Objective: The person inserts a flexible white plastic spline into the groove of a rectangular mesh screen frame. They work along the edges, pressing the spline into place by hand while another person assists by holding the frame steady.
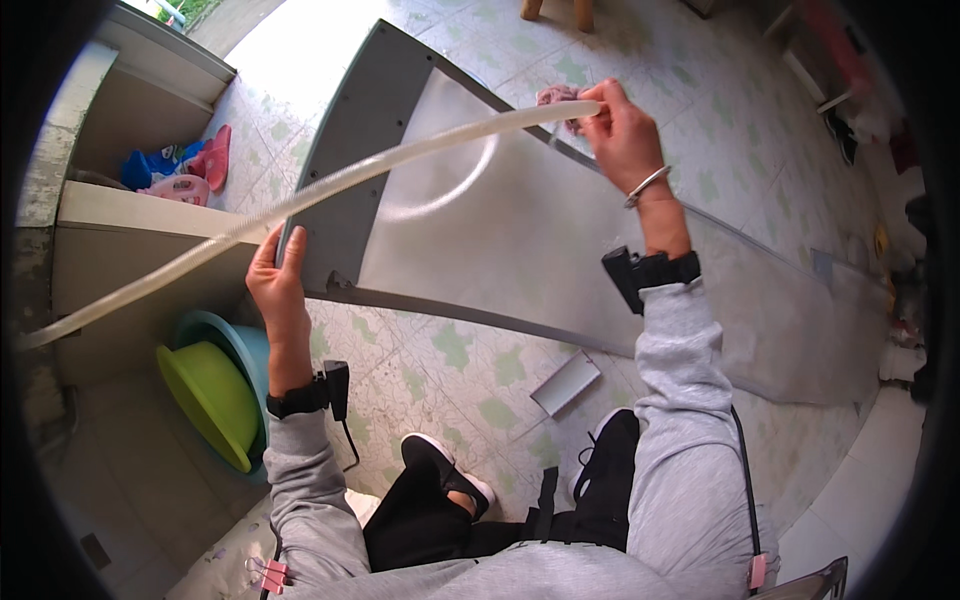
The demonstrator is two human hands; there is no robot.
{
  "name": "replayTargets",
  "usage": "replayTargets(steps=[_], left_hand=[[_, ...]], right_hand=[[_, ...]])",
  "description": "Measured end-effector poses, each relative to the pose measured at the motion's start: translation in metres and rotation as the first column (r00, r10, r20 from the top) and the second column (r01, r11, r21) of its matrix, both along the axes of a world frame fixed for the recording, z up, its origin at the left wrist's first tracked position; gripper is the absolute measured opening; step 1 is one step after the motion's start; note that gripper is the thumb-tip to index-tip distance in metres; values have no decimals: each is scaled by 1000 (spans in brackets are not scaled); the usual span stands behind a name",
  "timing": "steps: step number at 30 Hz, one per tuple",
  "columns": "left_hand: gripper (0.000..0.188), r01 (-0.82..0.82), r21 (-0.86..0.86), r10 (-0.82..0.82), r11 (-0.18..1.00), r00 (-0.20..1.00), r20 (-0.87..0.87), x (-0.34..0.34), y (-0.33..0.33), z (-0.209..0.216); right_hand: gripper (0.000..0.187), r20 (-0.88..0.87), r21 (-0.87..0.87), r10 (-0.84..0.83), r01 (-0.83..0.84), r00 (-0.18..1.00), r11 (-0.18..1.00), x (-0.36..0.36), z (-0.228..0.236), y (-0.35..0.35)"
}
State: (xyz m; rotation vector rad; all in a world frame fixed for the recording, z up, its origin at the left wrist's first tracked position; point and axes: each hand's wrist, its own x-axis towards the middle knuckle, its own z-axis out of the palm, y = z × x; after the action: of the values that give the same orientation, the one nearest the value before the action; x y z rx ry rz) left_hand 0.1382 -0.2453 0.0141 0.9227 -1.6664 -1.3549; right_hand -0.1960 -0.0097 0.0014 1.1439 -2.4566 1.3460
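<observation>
My right hand (pixel 622 135) is closed around the end of a pale, translucent ribbed hose (pixel 400 152). The hose stretches in a long curve down to the far left, passing just above my left hand (pixel 277 275). With thumb and fingers, the left hand pinches the dark left edge of a large grey panel (pixel 335 165). That panel has a dark border with screw holes and a paler, shiny middle, and it slants across the view in front of me. A crumpled pinkish cloth (pixel 556 96) shows beside my right fingers; whether they hold it I cannot tell.
Left of me stand a green basin (pixel 208 400) and a blue basin (pixel 245 345), near a low cabinet wall (pixel 140 212). Beyond it are pink slippers (pixel 212 160). A small grey open box (pixel 566 384) lies on the patterned floor by my feet. A wooden stool leg (pixel 583 14) shows far ahead.
</observation>
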Motion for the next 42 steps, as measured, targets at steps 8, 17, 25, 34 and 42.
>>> replayTargets(steps=[8, 17, 25, 34, 42], left_hand=[[29, 19, 51, -18, 999, 1000, -13, 2, 9, 2], [32, 48, 2, -48, 999, 998, -31, 6, 13, 4], [31, 30, 25, -29, 999, 999, -45, -4, 13, -6], [26, 13, 5, -13, 1000, 997, -76, -3, 14, -10], [33, -5, 40, 10, 999, 993, -116, -4, 7, -12]], right_hand=[[21, -89, -465, 134, -160, 987, 871, 50, 41, -80], [21, -115, -512, 255, -277, 960, 813, 68, 59, -101], [22, -150, -409, 462, -480, 874, 776, 126, 29, -104], [18, -153, -280, 80, -121, 985, 952, 60, 19, -82], [14, 156, -148, 222, -199, 962, 969, 46, -36, -34]])
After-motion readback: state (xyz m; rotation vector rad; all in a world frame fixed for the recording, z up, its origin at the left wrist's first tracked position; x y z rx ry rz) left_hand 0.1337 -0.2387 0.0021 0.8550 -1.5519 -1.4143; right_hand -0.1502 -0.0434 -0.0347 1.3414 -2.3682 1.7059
